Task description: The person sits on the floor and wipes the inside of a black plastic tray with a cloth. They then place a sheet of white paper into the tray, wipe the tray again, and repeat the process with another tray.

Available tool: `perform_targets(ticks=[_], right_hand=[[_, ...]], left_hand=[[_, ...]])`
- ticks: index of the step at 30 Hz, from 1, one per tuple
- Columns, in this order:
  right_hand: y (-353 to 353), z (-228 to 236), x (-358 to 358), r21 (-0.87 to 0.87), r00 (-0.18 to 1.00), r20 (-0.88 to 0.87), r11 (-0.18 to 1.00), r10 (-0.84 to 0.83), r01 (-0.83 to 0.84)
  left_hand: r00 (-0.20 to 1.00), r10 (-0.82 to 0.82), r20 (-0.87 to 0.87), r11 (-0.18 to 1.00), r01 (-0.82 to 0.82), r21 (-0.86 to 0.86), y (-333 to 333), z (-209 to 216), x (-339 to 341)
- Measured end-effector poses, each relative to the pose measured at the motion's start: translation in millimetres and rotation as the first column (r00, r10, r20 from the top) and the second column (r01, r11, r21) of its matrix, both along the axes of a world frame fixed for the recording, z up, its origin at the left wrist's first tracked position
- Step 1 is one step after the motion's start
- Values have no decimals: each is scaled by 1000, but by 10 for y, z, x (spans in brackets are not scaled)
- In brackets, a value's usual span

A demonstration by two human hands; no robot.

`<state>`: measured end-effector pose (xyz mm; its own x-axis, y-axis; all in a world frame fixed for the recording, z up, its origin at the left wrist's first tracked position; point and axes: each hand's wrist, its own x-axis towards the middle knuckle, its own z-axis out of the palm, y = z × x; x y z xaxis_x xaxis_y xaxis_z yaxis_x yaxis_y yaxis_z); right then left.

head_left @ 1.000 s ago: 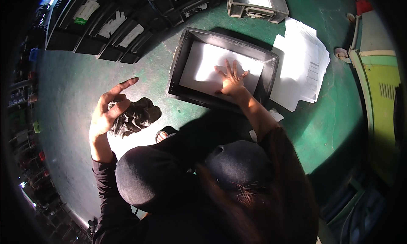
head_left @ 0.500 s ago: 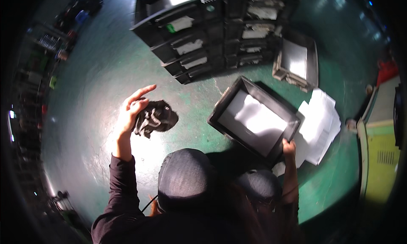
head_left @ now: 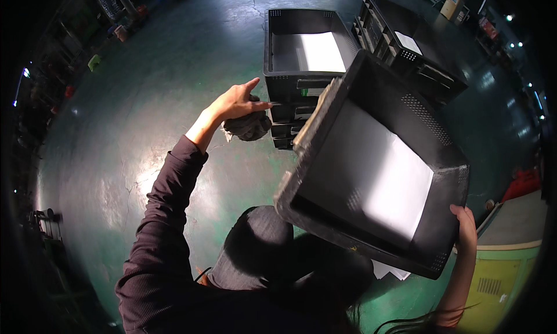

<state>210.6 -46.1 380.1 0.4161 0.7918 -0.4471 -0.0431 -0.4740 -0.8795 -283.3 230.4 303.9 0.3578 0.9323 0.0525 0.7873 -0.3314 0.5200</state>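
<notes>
My left hand (head_left: 235, 103) is stretched forward beside a stack of black crates, its index finger and thumb extended. A crumpled dark cloth (head_left: 249, 127) hangs beneath it, apparently gripped by the other fingers, which are mostly hidden. My right hand (head_left: 465, 228) grips the right end wall of a black plastic crate (head_left: 325, 215), which is raised and tilted over my knees. A white sheet (head_left: 400, 186) lies on the floor of this crate, half in shadow. The crate's left end has worn, brownish edges.
Ahead stands the stack of black crates (head_left: 282, 78), the top one holding a white sheet (head_left: 322, 52). Another black crate stack (head_left: 415, 64) is behind it to the right. White papers (head_left: 390, 271) lie on the green floor below the held crate. A yellow-green cabinet (head_left: 493, 276) is at the right.
My right hand has lifted the crate from low near the floor, and it now looks larger and tilted. My left hand and the cloth have moved forward to the stack. The view has tipped up.
</notes>
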Motion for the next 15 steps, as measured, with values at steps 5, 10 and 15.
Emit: perform_targets(ticks=[5, 10, 15], right_hand=[[153, 441, -1035, 101, 943, -332, 994, -12, 48], [482, 758, -1937, 40, 835, -550, 999, 5, 20], [1380, 783, -2401, 135, 838, -546, 987, 2, 85]], left_hand=[[985, -127, 113, 937, 81, 341, 368, -539, 77], [999, 26, -40, 992, -20, 126, 27, -13, 279], [998, 69, 6, 995, -69, 72, 124, 61, 341]])
